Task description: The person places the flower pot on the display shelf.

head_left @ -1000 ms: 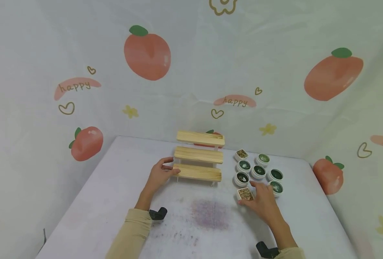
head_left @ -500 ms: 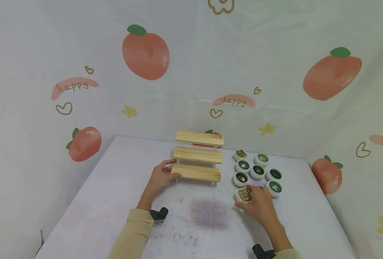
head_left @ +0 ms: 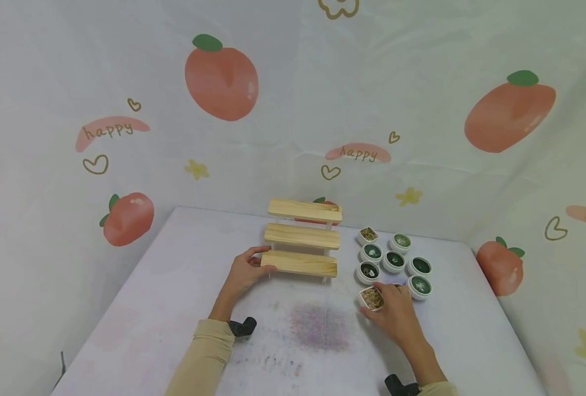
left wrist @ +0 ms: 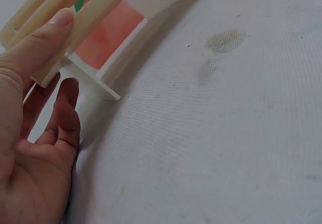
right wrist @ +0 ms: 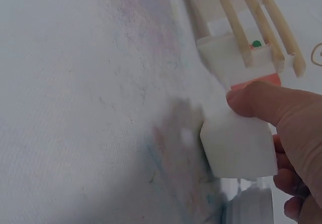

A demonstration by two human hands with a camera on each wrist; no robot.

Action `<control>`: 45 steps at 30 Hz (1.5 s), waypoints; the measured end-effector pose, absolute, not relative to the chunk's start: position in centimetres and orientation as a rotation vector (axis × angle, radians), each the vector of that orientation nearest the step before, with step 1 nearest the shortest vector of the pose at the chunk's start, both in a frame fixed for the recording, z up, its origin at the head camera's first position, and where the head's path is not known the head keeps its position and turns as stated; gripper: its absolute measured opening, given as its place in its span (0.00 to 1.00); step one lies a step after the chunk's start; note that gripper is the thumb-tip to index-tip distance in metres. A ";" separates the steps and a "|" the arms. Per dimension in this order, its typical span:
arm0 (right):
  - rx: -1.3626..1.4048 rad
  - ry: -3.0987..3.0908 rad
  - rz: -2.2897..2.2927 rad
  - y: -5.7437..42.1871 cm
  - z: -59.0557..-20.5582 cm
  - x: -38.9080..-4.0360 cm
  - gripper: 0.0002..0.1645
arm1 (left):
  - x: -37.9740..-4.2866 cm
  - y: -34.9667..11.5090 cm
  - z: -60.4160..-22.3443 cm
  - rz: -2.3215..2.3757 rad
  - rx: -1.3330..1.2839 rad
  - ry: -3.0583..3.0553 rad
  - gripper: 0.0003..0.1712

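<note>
A three-tier shelf with pale wooden boards [head_left: 300,263] stands near the back of the table. My left hand [head_left: 243,273] holds the left end of its lowest board; in the left wrist view the thumb lies on the wood, with curled fingers beneath and beside it. To the right, my right hand [head_left: 398,312] grips a small square white pot [head_left: 371,298] topped with brownish grains. The right wrist view shows the thumb on the pot's white wall [right wrist: 239,146] and fingers on its far side. Whether the pot touches the table, I cannot tell.
Several round white pots with dark green tops [head_left: 394,261] cluster behind the right hand. Another square pot of grains [head_left: 368,235] stands at the back of that group. The white table [head_left: 189,242] meets a fruit-printed cloth backdrop [head_left: 283,99] behind and at the sides.
My right hand has shifted slightly left, bringing its fingers closer around the square pot. The left thumb has slid from the lowest board's top toward its front edge.
</note>
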State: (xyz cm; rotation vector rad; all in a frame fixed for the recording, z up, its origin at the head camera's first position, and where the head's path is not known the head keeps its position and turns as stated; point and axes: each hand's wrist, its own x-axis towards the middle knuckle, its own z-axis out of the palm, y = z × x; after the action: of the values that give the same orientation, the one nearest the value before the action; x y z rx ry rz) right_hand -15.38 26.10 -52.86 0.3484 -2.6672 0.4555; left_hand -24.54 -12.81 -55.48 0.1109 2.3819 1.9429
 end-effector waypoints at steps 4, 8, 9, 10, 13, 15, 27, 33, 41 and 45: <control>0.401 -2.598 0.462 25.8 -52.8 -15.3 0.38 | -24.4 -12.9 -55.5 1.950 0.115 2.373 0.38; 0.421 -2.560 0.535 25.4 -52.3 -15.2 0.38 | -24.4 -13.0 -55.4 1.939 0.119 2.370 0.39; 0.423 -2.558 0.557 25.3 -52.0 -15.2 0.39 | -24.4 -13.0 -55.4 1.935 0.117 2.369 0.39; 0.420 -2.560 0.584 25.2 -51.8 -15.2 0.39 | -24.4 -13.0 -55.3 1.932 0.117 2.369 0.39; 0.419 -2.577 0.649 24.7 -51.2 -15.2 0.39 | -24.4 -13.0 -55.2 1.922 0.121 2.372 0.40; 0.426 -2.596 0.694 24.3 -50.8 -15.3 0.40 | -24.5 -13.0 -55.1 1.911 0.123 2.384 0.40; 0.407 -2.622 1.033 20.5 -49.2 -16.6 0.43 | -24.1 -12.9 -54.2 1.842 0.109 2.467 0.39; 0.427 -2.618 1.151 18.4 -48.7 -17.3 0.38 | -24.3 -12.9 -54.0 1.805 0.104 2.458 0.40; 0.500 -2.585 1.343 16.0 -48.5 -18.2 0.39 | -24.4 -13.1 -53.7 1.762 0.098 2.439 0.41; 0.514 -2.561 1.440 15.0 -48.7 -18.6 0.40 | -24.5 -13.2 -53.7 1.742 0.092 2.435 0.42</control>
State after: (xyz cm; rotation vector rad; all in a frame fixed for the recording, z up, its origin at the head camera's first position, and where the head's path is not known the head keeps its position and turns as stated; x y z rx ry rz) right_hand -18.62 15.04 -48.67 0.5136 -2.5611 1.4398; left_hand -24.49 -13.22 -53.65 0.0917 2.4350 1.7415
